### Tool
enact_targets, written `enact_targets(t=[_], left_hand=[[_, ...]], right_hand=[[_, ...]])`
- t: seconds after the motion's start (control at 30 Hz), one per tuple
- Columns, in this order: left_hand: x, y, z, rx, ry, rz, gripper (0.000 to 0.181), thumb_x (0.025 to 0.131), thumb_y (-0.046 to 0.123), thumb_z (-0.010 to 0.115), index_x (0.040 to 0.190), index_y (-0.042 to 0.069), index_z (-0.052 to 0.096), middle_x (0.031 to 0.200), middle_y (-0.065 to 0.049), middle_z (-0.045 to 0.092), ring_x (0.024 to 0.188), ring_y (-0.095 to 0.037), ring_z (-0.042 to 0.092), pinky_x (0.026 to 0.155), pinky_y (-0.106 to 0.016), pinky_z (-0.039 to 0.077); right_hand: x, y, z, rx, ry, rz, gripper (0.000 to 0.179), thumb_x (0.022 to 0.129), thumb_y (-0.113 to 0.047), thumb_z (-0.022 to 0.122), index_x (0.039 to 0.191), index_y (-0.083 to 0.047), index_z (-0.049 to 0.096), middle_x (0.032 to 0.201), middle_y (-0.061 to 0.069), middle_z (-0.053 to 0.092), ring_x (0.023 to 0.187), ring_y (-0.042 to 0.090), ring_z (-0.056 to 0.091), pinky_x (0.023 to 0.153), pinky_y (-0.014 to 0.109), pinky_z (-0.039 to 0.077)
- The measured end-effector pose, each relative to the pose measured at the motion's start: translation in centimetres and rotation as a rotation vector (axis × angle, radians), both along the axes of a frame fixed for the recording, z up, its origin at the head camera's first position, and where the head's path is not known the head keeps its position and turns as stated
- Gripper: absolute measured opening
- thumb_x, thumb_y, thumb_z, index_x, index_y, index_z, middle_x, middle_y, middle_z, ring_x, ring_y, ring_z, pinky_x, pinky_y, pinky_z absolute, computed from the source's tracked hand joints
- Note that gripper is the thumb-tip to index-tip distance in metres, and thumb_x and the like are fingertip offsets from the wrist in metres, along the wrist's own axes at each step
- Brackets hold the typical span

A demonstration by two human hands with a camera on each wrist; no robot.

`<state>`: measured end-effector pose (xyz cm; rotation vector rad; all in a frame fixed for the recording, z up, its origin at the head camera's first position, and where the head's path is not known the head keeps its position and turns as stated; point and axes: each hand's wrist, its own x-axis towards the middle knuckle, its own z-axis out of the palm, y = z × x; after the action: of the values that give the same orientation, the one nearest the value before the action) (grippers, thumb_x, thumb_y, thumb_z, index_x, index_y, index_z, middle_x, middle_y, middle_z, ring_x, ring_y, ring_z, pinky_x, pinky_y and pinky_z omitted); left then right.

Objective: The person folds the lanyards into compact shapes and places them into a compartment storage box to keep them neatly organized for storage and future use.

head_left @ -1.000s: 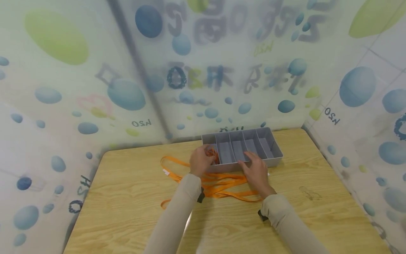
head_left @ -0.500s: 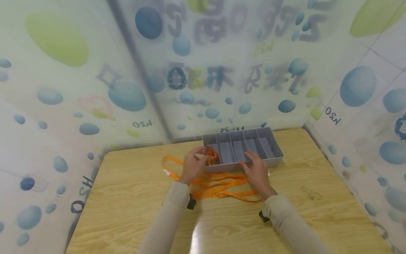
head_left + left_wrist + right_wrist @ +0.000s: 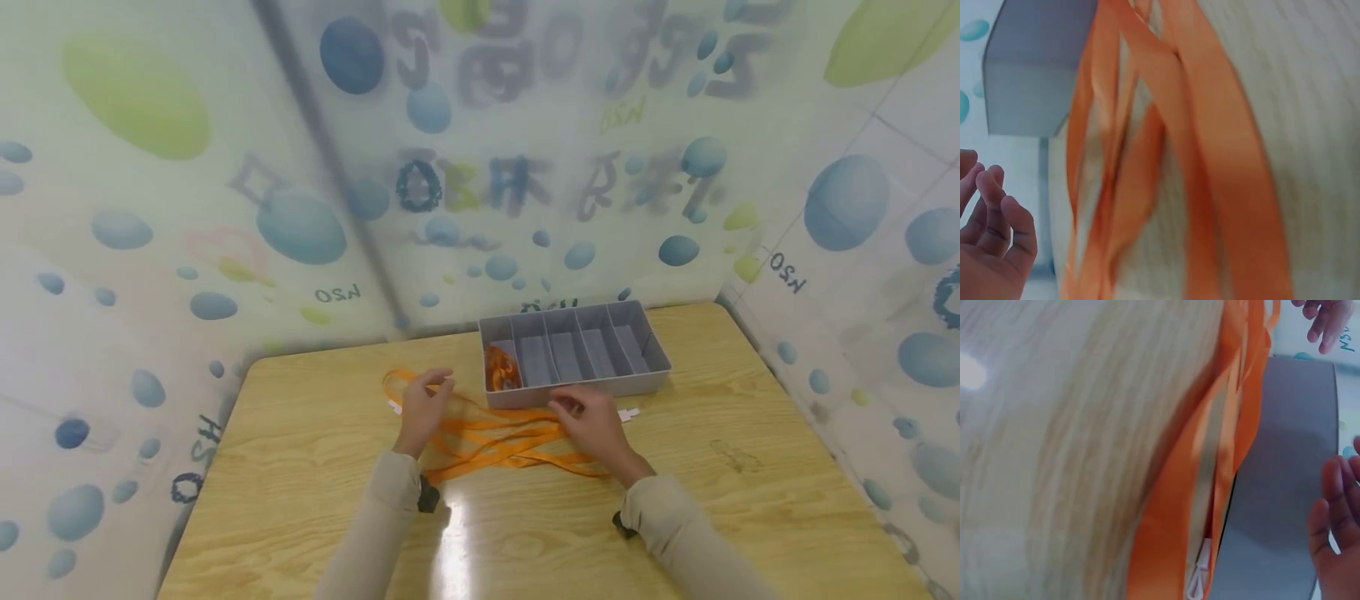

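Several orange lanyards lie stretched out on the table in front of a grey divided box. A coiled orange bundle rests in the box's leftmost compartment. Over the lanyards' left part my left hand hovers with loosely bent fingers and nothing in them; the left wrist view shows its fingers beside the orange straps. My right hand is at the box's front wall, above the lanyards' right end. In the right wrist view its fingers are relaxed and hold nothing.
The box's other compartments show bare bottoms. A white clip sticks out at the lanyards' right end. Behind the wooden table stands a patterned wall covering, close to the box's back side.
My left hand has let go of the orange bundle in the leftmost compartment and moved left, out of the box. My right hand has dropped from inside the box's front rim to just outside it.
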<state>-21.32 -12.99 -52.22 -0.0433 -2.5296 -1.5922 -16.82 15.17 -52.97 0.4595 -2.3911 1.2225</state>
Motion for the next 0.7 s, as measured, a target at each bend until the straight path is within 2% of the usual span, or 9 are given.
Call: enact_targets(t=[0.13,0.27,0.37,0.47,0.7], left_hand=[[0.4,-0.8,-0.9,-0.033,0.022,-0.054,0.019,0.093,0.003,0.067,0.11,-0.005,0.072,0.098,-0.016,0.071,0.073,-0.022,0.06,0.065,-0.028,0.05],[0.7,-1.1,-1.7,-0.035,-0.028,-0.122,0.02,0.091,0.005,0.07,0.109,-0.003,0.073,0.102,-0.015,0.071,0.067,-0.018,0.06,0.058,-0.027,0.05],[0.7,-1.1,-2.2,-0.056,-0.054,-0.17,0.023,0.088,0.007,0.074,0.11,-0.001,0.074,0.102,-0.014,0.072,0.054,-0.011,0.054,0.048,-0.025,0.045],[0.6,-0.9,-2.3,-0.099,-0.049,-0.231,0.028,0.085,0.009,0.078,0.112,0.0,0.073,0.103,-0.015,0.073,0.047,-0.006,0.048,0.044,-0.024,0.043],[0.2,-0.5,-2.7,-0.178,-0.063,-0.324,0.041,0.081,0.018,0.084,0.118,0.004,0.072,0.121,-0.014,0.069,0.055,-0.008,0.052,0.056,-0.023,0.048]], right_hand=[[0.2,-0.2,-0.6,0.106,-0.079,-0.001,0.017,0.081,-0.004,0.081,0.097,-0.003,0.076,0.081,0.001,0.07,0.062,0.007,0.056,0.056,0.026,0.049],[0.2,-0.4,-0.9,0.173,-0.161,-0.005,0.02,0.082,-0.008,0.081,0.101,-0.004,0.076,0.087,0.004,0.072,0.059,0.007,0.053,0.054,0.026,0.046],[0.2,-0.5,-1.0,0.197,-0.207,-0.003,0.024,0.084,-0.009,0.08,0.106,-0.003,0.075,0.099,0.009,0.073,0.07,0.016,0.062,0.061,0.032,0.052],[0.1,-0.7,-1.0,0.219,-0.239,-0.01,0.026,0.084,-0.01,0.079,0.108,-0.002,0.075,0.106,0.012,0.073,0.085,0.024,0.068,0.071,0.039,0.055],[-0.1,-0.9,-1.7,0.218,-0.278,-0.033,0.027,0.082,-0.009,0.081,0.108,-0.002,0.075,0.102,0.011,0.074,0.094,0.03,0.068,0.082,0.046,0.055]])
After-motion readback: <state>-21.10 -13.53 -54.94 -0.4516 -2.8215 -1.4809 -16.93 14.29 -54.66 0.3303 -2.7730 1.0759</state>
